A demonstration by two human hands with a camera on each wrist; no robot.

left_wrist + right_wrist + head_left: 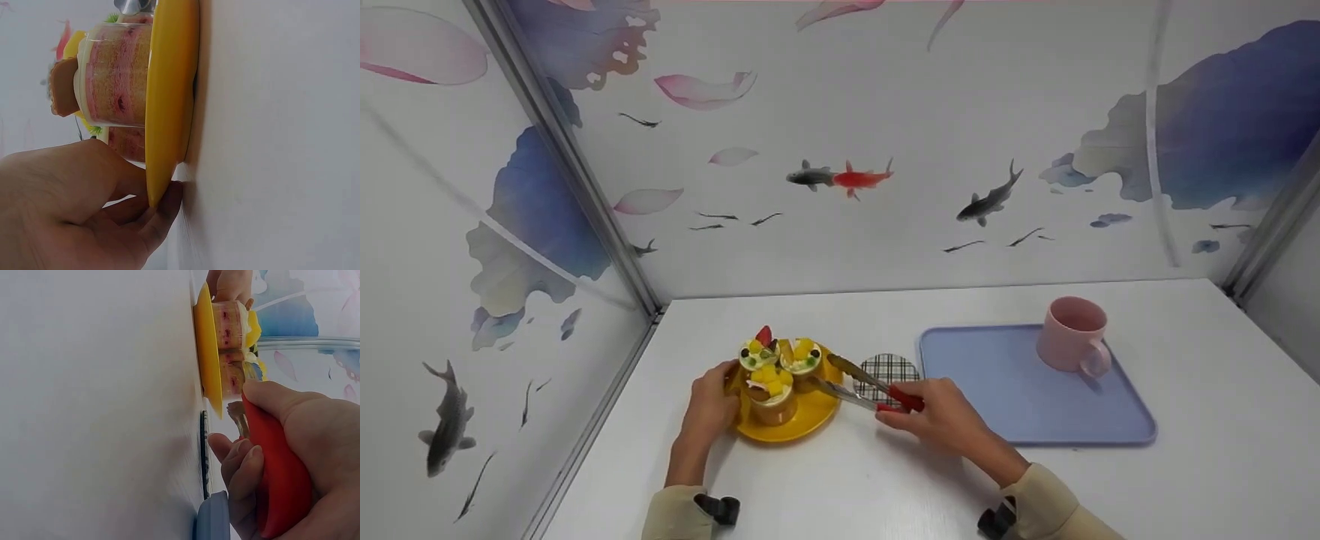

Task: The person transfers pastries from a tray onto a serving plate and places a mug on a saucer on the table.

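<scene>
A yellow plate (806,426) holds three clear cups of layered cake topped with cream and fruit: a front cake cup (772,405), a back-left cake cup (757,356) with a strawberry, and a back-right cake cup (801,358). My left hand (709,405) pinches the plate's left rim, thumb above and fingers beneath, as the left wrist view shows. In my right hand (941,416) are metal tongs with red handles (281,472). Their spread tips reach over the plate's right side, close to the back-right cup; whether they touch it I cannot tell.
Right of the plate, a round plaid coaster (889,369) lies flat, partly behind the tongs. Beyond it lies a blue tray (982,390) with a pink mug (1071,337) at its back right. Printed wall panels (885,247) border the white table (855,495).
</scene>
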